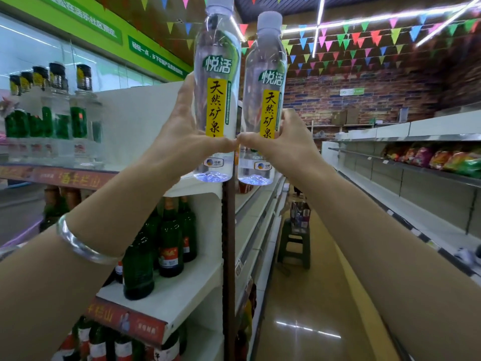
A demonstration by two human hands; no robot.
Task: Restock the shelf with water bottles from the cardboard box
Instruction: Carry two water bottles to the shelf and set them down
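Both forearms reach up; a silver bangle [83, 246] circles the left wrist. Left hand [182, 142] wraps the left water bottle [217, 100], right hand [283, 144] the right water bottle [265, 105], upright above the shelf [197, 185]. Labels read 悦活 天然矿泉.

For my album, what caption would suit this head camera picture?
Left hand and right hand each lift an upright water bottle toward the top shelf.
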